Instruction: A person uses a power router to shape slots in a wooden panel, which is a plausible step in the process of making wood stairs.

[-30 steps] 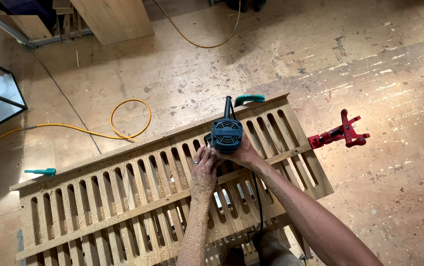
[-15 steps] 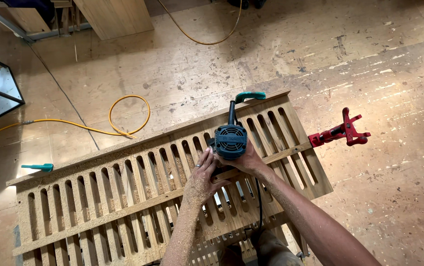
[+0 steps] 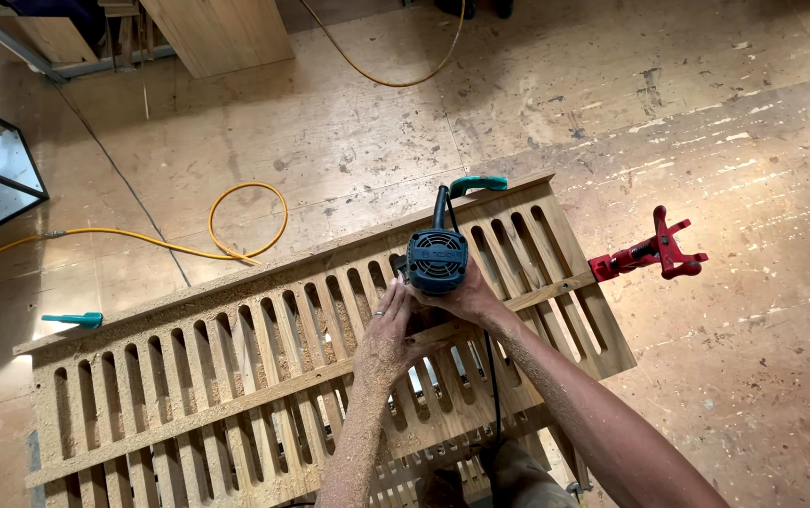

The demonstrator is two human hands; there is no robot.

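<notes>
Plywood floor (image 3: 565, 122), dusty; slotted wooden panel (image 3: 189, 376); yellow cord (image 3: 236, 221) coiled beside.

Teal-blue router (image 3: 437, 261) stands upright on slotted wooden panel (image 3: 236, 376).

Teal-black router (image 3: 436, 261); tan slotted panel (image 3: 236, 376); red clamp (image 3: 650, 254); yellow cable (image 3: 226, 226).

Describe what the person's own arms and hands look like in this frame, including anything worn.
Both forearms are bare, with no sleeves or gloves in view, and are dusted with pale sawdust. The left hand wears a plain ring on one of its fingers. The right hand shows no ring or watch.
</notes>
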